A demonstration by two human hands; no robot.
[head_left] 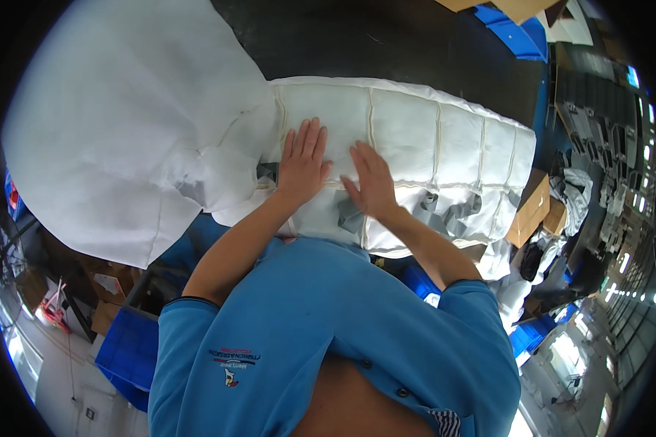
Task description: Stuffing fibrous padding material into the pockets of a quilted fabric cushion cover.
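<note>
While both sets of fingers lie flat and spread, nothing is gripped — left hand (302,164) and right hand (372,182) just press palm-down on the white quilted pad (415,146), side by side, thumbs nearly meeting. Left fingers point up-frame over the seam between two stitched panels; right fingers angle up and inward from the next panel over.

The pad sits on the dark table (415,51), w/ its near edge folded up against the person's blue shirt (328,328). Grey pockets or straps (452,211) show along that near edge, partly tucked under the fold. A big loose white sheet (124,124) bulges off the pad's left end and hangs past the table.

Judgement on doing it well: keep palms flat, push outward from the centre seam toward the far edge so air and wrinkles travel away — not bunch under the wrists. Even pressure both hands, else the stitched panels skew. Mind the grey bits near the right wrist; they could catch and drag. Loose sheet at left prob. pulls on that end, so hold the left side steady first.

Boxes and blue crates (127,349) sit on the floor around, well apart from the hands.
</note>
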